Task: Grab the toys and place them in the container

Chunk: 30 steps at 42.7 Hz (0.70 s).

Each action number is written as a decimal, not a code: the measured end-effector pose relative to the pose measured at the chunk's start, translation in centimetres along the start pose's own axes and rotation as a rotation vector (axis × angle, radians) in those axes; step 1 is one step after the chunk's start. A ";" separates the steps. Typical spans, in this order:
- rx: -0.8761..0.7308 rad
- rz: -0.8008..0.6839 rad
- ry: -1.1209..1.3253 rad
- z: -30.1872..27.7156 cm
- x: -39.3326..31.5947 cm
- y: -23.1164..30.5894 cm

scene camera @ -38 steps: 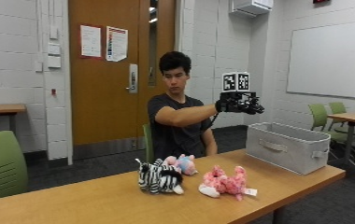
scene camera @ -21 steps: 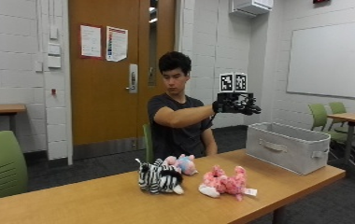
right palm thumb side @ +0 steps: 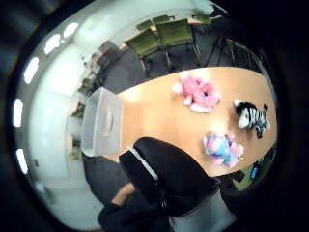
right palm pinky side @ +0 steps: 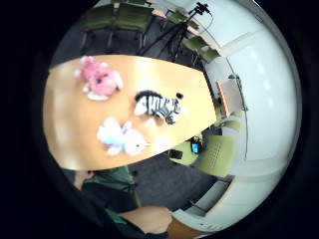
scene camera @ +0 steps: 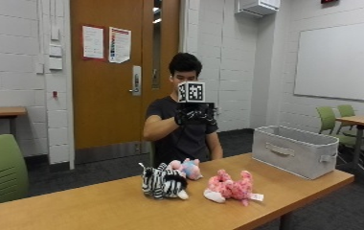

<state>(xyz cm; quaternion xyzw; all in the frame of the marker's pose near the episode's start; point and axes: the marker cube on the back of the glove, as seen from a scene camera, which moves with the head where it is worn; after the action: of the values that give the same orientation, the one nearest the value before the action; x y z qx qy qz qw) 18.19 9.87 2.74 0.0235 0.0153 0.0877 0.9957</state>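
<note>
over the last second my gloved right hand [scene camera: 195, 115] has swung from out near the container [scene camera: 295, 155] back in front of the chest, and it now hangs high over the middle of the table [scene camera: 93, 206], above the toys. it carries nothing; the fingers look loosely curled downward, though i can't tell how wide they're spread. to my eye that means the reach for a first toy is just starting, since all three toys are on the wood and none is in the bin. the zebra [scene camera: 162, 181] stands nearest the table's front edge, the pink plush [scene camera: 230, 187] lies just beside it toward the container, and the pale pink-and-blue plush [scene camera: 187, 168] sits behind the zebra, touching or nearly so, on the person's side. the grey fabric container is at the far end, open top up, well apart from the toys. nothing on the table blocks the way down; the zebra and pale plush crowd each other, so i'd go for the pink one first. green chairs [scene camera: 0, 167] and a second table stand around the room.
</note>
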 end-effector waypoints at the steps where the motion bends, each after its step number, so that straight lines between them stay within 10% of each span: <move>1: -0.004 0.003 0.001 0.7 0.8 0.3; 30: -0.204 0.094 -0.003 19.0 6.8 6.9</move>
<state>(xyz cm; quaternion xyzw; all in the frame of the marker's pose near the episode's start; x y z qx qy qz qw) 24.38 16.99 21.87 -0.0770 0.0035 0.1353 0.9878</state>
